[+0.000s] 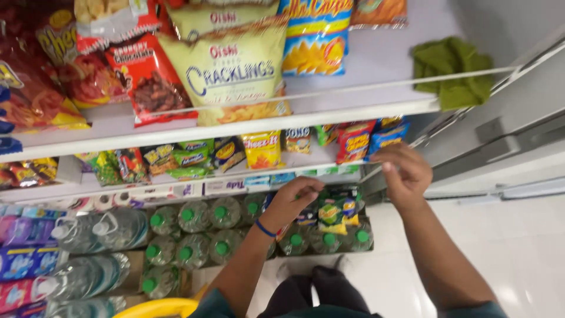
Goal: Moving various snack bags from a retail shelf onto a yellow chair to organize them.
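Green-and-yellow snack packets sit just right of the left hand — fingers curled, touching them; right hand — fingers loosely bent, empty — higher.

A white shelf carried a pale yellow snack bag at its middle, red bags left, a green cloth right.

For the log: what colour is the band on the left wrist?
Blue band, seen in the head view.
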